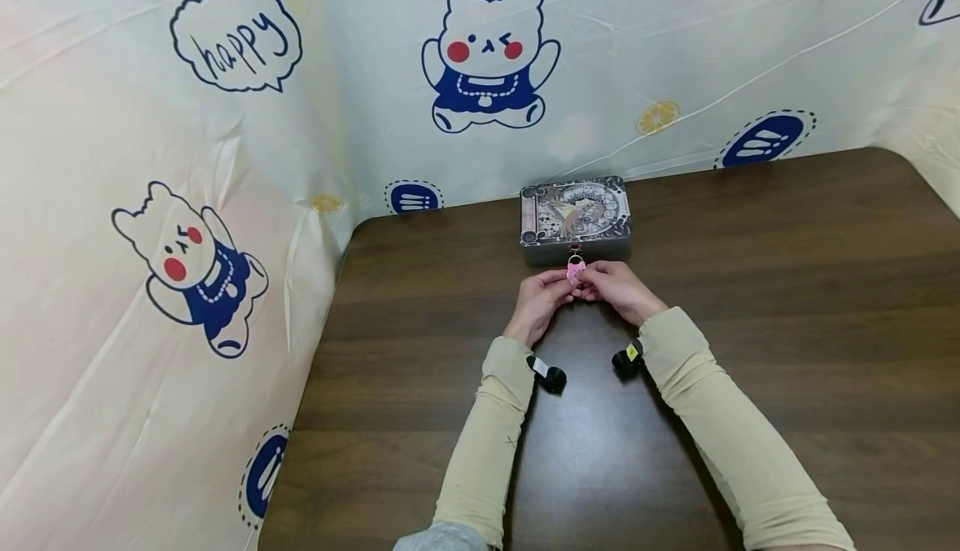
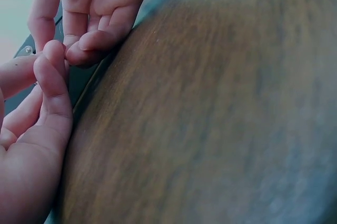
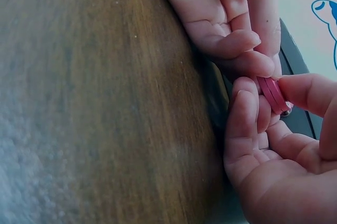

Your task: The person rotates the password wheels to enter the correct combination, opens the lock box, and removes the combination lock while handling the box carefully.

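Observation:
A small pink padlock (image 1: 575, 271) with a metal shackle hangs at the front clasp of a dark patterned box (image 1: 576, 211). My left hand (image 1: 537, 303) grips the padlock from the left, its fingers bent close around it. From the right, my right hand (image 1: 619, 289) pinches the same padlock between thumb and finger. In the right wrist view the padlock's pink edge (image 3: 273, 93) shows between the fingertips of both hands. Fingers cover the padlock in the left wrist view, where both hands meet in front of the box.
The box stands on a brown wooden table (image 1: 405, 326), near its back edge. Behind and to the left hangs a pale curtain (image 1: 360, 51) printed with cartoon bears. A small black camera (image 1: 553, 379) is strapped at the left wrist, another camera (image 1: 626, 363) at the right.

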Motion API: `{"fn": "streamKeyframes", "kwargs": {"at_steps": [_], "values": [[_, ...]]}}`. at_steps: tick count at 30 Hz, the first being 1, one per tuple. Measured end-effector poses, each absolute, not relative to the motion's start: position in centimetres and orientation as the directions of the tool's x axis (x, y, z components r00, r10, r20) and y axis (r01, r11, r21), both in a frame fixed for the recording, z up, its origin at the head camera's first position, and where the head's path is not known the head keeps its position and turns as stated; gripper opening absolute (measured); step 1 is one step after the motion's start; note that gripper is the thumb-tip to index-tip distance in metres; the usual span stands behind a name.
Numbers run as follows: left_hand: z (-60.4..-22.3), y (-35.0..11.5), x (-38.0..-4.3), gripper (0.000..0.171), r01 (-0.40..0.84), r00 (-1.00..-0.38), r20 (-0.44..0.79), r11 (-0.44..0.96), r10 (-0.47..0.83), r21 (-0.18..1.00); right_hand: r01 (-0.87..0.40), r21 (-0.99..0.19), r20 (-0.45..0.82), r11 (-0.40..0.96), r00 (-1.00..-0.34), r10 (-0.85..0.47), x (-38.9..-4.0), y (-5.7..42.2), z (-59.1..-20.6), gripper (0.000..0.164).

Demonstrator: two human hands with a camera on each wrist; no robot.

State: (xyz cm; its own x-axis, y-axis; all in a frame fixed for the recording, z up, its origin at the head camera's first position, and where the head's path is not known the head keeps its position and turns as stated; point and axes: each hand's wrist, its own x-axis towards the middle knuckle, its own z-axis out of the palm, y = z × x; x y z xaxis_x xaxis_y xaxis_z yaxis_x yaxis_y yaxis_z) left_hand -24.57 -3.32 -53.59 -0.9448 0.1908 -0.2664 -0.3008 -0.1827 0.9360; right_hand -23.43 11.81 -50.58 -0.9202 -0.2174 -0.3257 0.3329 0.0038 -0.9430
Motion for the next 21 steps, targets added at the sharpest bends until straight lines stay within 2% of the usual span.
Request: {"fn": "streamKeyframes", "kwargs": {"at_steps": [21], "values": [[-53.65, -3.43, -24.71, 0.029, -0.295, -0.942, -0.256, -0.176, 0.215, 0.939, 0.333, -0.943, -0.329, 0.019, -0.92, -0.212, -23.61, 11.7, -50.58, 0.023]]}}
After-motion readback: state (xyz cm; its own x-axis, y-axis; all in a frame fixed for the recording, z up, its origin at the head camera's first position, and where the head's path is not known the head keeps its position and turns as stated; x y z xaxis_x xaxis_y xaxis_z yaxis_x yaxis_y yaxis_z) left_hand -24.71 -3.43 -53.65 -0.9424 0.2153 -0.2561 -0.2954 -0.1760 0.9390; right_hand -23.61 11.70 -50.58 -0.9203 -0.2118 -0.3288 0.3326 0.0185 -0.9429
